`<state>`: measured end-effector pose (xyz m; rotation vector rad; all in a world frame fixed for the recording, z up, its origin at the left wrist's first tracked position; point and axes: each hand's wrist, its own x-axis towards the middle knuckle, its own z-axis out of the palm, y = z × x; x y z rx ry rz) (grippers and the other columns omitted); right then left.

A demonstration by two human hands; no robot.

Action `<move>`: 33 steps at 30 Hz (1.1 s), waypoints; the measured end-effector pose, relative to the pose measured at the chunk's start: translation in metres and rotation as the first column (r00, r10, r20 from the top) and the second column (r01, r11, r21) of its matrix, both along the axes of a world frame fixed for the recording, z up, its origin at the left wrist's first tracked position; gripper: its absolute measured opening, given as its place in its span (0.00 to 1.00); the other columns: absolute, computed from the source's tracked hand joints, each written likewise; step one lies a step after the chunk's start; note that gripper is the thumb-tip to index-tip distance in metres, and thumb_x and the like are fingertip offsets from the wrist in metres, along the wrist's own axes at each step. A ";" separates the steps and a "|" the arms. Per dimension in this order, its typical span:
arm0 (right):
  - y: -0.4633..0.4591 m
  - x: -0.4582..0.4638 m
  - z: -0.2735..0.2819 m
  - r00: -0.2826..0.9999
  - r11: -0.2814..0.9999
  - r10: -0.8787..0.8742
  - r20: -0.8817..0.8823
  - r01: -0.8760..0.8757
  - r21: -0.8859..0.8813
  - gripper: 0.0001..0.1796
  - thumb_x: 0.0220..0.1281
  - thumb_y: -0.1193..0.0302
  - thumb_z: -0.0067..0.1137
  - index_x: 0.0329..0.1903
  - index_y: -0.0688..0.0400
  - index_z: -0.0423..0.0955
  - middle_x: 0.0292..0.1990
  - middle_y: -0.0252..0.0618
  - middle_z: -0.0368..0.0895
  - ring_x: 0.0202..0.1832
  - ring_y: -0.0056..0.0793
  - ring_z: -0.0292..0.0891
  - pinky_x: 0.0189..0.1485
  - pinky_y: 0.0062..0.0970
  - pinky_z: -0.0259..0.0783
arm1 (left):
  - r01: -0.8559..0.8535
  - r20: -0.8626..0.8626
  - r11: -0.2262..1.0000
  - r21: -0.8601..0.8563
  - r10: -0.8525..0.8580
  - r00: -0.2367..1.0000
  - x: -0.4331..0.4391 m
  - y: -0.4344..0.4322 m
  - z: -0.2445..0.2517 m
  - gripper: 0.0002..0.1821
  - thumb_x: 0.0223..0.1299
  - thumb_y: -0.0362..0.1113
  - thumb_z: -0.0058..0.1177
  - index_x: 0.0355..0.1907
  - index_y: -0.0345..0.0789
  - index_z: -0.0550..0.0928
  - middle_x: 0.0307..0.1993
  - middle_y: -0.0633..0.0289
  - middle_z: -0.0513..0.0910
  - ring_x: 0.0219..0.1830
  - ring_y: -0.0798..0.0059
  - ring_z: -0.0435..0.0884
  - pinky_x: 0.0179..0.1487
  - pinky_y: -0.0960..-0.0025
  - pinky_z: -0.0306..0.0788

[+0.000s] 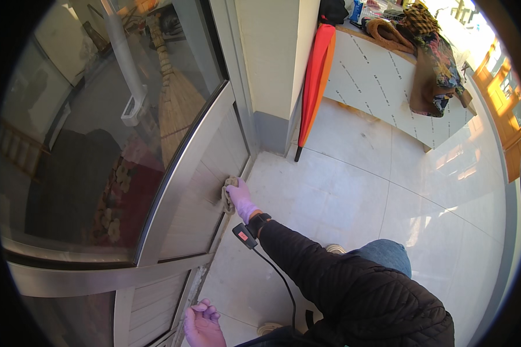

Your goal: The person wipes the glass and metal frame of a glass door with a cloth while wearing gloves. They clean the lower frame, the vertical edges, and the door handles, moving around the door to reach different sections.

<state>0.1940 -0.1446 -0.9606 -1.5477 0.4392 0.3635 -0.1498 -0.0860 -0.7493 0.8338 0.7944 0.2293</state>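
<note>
My right hand [242, 199], in a thin pink-purple glove, grips a crumpled grey-beige cloth [229, 196] against the lower metal panel [204, 184] of a glazed door, near the panel's right edge. A black band with a small black device [245, 235] and a cable is at that wrist. Low in the view my left hand [204, 326], gloved alike, is palm up with loosely curled fingers. It holds nothing and is beside the door's lower frame. Above the panel, the door glass [82, 173] shows reflections and a straw broom [173, 104] behind it.
A folded red and orange umbrella [317, 78] leans at the wall corner [271, 130]. Beyond it stands a white-sided table or bench [373, 82] with clothing [443, 65] on top. Pale floor tiles [351, 191] lie to the right of the door. The cable hangs below my right forearm.
</note>
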 end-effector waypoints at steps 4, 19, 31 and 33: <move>0.001 0.000 -0.001 0.996 0.999 -0.019 0.091 0.015 0.043 0.31 0.53 0.66 0.61 0.62 0.61 0.71 0.50 0.52 0.82 0.53 0.44 0.79 0.57 0.35 0.74 | -0.002 0.008 1.000 -0.003 0.002 1.000 0.000 -0.001 0.001 0.17 0.76 0.47 0.46 0.41 0.35 0.79 0.48 0.56 0.81 0.46 0.69 0.76 0.53 0.66 0.69; -0.004 -0.001 -0.005 0.999 0.998 0.032 0.040 -0.034 0.048 0.37 0.52 0.63 0.61 0.67 0.60 0.69 0.55 0.54 0.81 0.58 0.48 0.78 0.62 0.36 0.72 | -0.003 0.013 1.000 0.002 0.003 1.000 0.002 -0.003 0.004 0.17 0.76 0.47 0.46 0.40 0.34 0.79 0.47 0.55 0.81 0.46 0.69 0.76 0.53 0.66 0.69; -0.001 0.002 -0.021 0.998 0.997 -0.005 0.061 0.000 0.078 0.34 0.53 0.65 0.61 0.65 0.59 0.71 0.52 0.53 0.82 0.56 0.47 0.79 0.61 0.35 0.72 | -0.001 0.022 1.000 0.005 0.001 1.000 0.001 0.000 0.001 0.17 0.76 0.47 0.46 0.40 0.34 0.79 0.47 0.56 0.81 0.46 0.69 0.77 0.54 0.65 0.70; -0.001 0.002 -0.021 1.000 1.000 -0.026 -0.010 0.026 0.013 0.32 0.54 0.67 0.60 0.64 0.59 0.71 0.52 0.52 0.83 0.56 0.46 0.80 0.60 0.35 0.73 | -0.006 0.015 1.000 0.009 0.006 1.000 0.002 -0.001 0.001 0.17 0.76 0.46 0.46 0.40 0.34 0.79 0.47 0.56 0.81 0.46 0.70 0.77 0.54 0.66 0.70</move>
